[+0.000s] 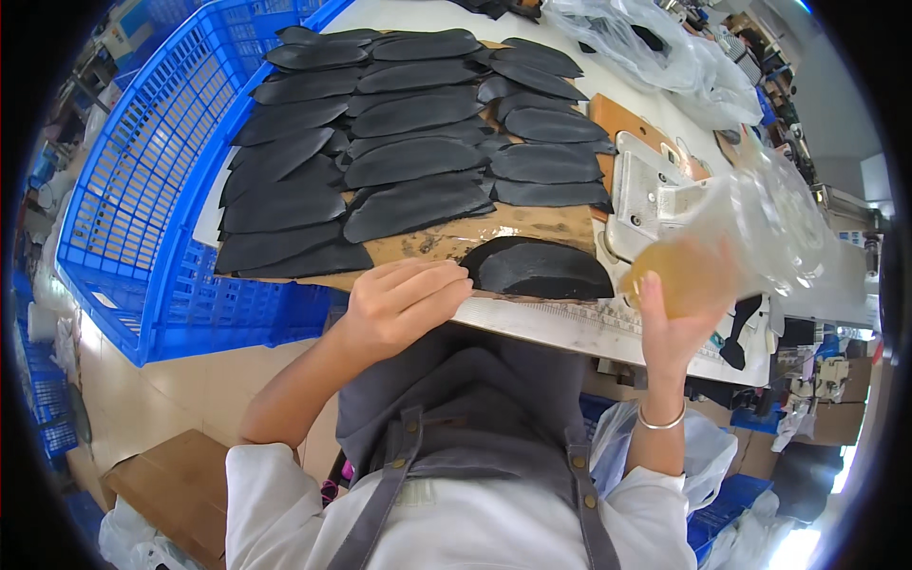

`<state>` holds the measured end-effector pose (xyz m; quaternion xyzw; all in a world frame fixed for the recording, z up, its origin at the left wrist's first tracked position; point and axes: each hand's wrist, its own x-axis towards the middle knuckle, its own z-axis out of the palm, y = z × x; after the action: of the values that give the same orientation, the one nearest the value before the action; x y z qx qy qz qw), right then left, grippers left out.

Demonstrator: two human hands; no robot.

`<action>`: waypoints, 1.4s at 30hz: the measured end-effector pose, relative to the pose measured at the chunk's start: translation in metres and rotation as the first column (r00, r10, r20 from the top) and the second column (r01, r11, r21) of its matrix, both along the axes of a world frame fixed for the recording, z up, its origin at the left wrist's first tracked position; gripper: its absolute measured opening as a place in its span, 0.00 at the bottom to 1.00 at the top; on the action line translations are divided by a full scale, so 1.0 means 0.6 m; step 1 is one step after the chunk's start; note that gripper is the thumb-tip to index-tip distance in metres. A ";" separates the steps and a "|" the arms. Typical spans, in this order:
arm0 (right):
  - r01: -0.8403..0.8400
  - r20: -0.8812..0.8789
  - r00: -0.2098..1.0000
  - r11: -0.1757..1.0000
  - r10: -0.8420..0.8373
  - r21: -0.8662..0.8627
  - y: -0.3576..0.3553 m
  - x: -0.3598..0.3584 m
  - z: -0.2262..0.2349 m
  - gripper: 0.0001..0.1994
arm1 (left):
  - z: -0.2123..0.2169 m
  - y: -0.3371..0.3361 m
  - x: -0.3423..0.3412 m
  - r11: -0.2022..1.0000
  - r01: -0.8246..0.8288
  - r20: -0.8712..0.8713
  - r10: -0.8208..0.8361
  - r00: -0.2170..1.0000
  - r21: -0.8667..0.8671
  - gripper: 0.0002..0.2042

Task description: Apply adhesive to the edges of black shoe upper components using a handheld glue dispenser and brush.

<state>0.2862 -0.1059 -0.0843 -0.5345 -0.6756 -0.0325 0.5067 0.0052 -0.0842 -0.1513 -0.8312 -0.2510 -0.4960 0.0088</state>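
Left hand (407, 306), fingers together, meets the black piece (546, 270) at the board's (427, 242) near edge — perhaps steadying it; whether pinching, I cannot tell. Right hand (686, 318) grips a blurred yellow container (676, 274) — seemingly kept handy.

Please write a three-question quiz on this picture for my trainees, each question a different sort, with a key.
1. True or false: the blue basket stands on the person's right.
2. Short answer: what does the right hand hold?
3. Fill in the colour: the black pieces lie overlapping on a ____ board.

Key:
1. False; the blue basket is on the left.
2. A yellowish object, blurred.
3. Brown.
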 end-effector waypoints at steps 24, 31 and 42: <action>0.161 -0.001 0.987 0.986 -0.161 0.034 -0.028 0.099 -0.032 0.34 | 0.031 -0.003 0.002 0.965 -0.012 -0.044 0.001 0.999 -0.261 0.10; -0.011 -0.775 0.623 0.992 0.103 0.123 -0.010 0.065 -0.059 0.33 | 0.123 0.016 0.062 0.974 -0.035 -0.062 0.021 0.998 -0.223 0.16; -0.165 -0.863 0.489 0.985 0.123 0.047 -0.020 0.071 -0.067 0.30 | 0.140 0.060 0.181 0.893 0.058 -0.492 -0.299 0.818 -0.447 0.24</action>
<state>0.3289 -0.1177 -0.1244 -0.4317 -0.3755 0.2949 0.7653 0.1136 -0.0485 -0.0671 -0.9408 -0.2556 -0.1711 -0.1427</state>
